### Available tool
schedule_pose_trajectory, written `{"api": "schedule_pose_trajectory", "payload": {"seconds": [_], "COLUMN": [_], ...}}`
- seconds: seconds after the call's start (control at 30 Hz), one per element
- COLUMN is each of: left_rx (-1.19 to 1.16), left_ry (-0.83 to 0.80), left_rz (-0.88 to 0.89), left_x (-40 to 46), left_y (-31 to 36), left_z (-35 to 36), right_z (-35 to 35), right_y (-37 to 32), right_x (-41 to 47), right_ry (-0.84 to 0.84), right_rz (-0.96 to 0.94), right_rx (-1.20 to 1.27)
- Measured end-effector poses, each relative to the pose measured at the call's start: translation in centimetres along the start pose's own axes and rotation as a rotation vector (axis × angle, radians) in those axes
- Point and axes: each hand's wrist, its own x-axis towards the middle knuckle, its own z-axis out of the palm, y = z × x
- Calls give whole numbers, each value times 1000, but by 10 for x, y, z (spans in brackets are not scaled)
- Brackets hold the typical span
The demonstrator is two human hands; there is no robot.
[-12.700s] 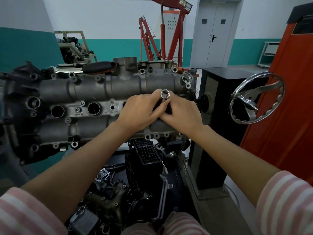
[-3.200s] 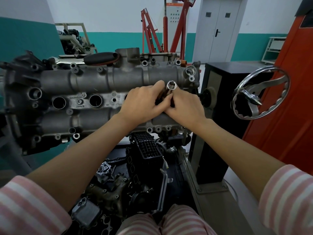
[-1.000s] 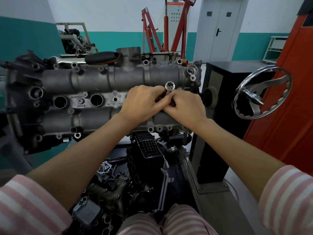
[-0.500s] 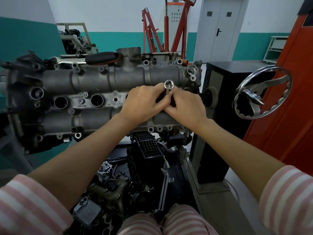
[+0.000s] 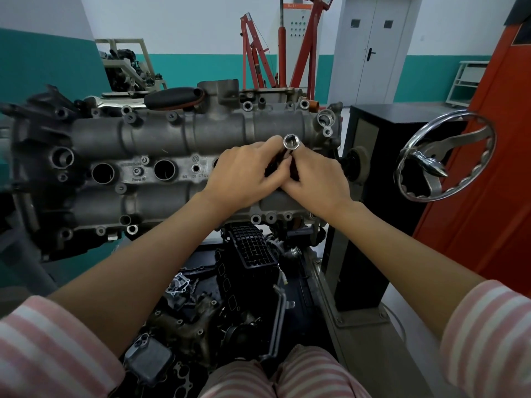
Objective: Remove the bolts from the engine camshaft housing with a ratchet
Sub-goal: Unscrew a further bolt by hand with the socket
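The grey camshaft housing (image 5: 161,139) lies across the engine stand, with bolt holes along its edges and round openings down the middle. Over its right half, my left hand (image 5: 244,175) and my right hand (image 5: 316,182) meet, both curled round a dark ratchet tool. A shiny socket (image 5: 291,142) sticks up from between my fingers with its open end facing me. The tool's handle and the housing under my hands are hidden.
A chrome handwheel (image 5: 445,156) stands out from the black stand (image 5: 382,179) at the right, next to an orange cabinet (image 5: 488,168). Loose engine parts (image 5: 230,297) fill the tray below the housing. A red engine crane (image 5: 275,53) stands behind.
Both hands stay together on the tool over the housing's right half. The socket has tipped slightly back and forth; its open end still faces up.
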Motion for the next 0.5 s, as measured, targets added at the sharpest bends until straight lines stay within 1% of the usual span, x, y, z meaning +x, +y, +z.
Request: {"api": "schedule_pose_trajectory", "payload": {"seconds": [0.1,0.27,0.33,0.43,0.5], "left_rx": [6,17,14,6,4], "left_ry": [-18,-40,-34,-31,-22], "left_rz": [-28,-14,-8,-18,-17], "left_x": [1,1,0,0,0], "left_y": [-2,-4,-3,-1,0], "left_z": [0,0,0,-1,0], "right_z": [1,-1,-1,0,0], "right_y": [0,-3,-3,-1,0], "right_x": [0,-4,-3,-1,0], "right_ry": [23,119,95,2,-14], "right_rz": [-4,-34,-38,4,11], "right_rx": [-22,60,46,26,22]}}
